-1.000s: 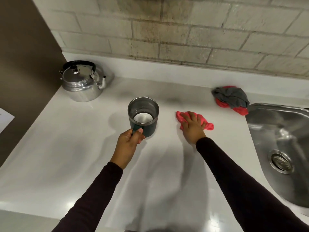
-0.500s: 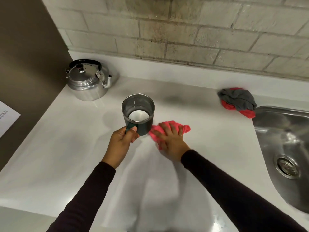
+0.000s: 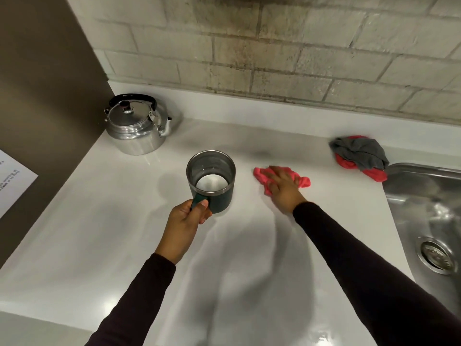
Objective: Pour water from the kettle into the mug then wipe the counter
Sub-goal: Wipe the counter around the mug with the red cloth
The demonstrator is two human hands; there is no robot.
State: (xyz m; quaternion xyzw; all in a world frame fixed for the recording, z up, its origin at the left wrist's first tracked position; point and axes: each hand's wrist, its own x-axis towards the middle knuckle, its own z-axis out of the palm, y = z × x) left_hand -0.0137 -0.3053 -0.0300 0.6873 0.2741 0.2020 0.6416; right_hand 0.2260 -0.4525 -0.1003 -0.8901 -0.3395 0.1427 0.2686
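A dark green mug [image 3: 212,181] with a steel inside holds water and is lifted a little above the white counter [image 3: 99,221]. My left hand [image 3: 185,221] grips its handle from the near side. To the mug's right, my right hand [image 3: 283,189] lies flat, fingers spread, pressing a pink cloth [image 3: 303,182] onto the counter. The steel kettle [image 3: 137,128] with a black handle stands upright in the back left corner, spout pointing right, away from both hands.
A crumpled grey and red cloth [image 3: 359,154] lies at the back right beside the steel sink [image 3: 429,216]. A brown side wall [image 3: 45,96] bounds the counter on the left. A brick backsplash runs along the rear.
My right hand slid the pink cloth left until it touched the mug, then back to the right. The mug stays in my left hand, almost in place.
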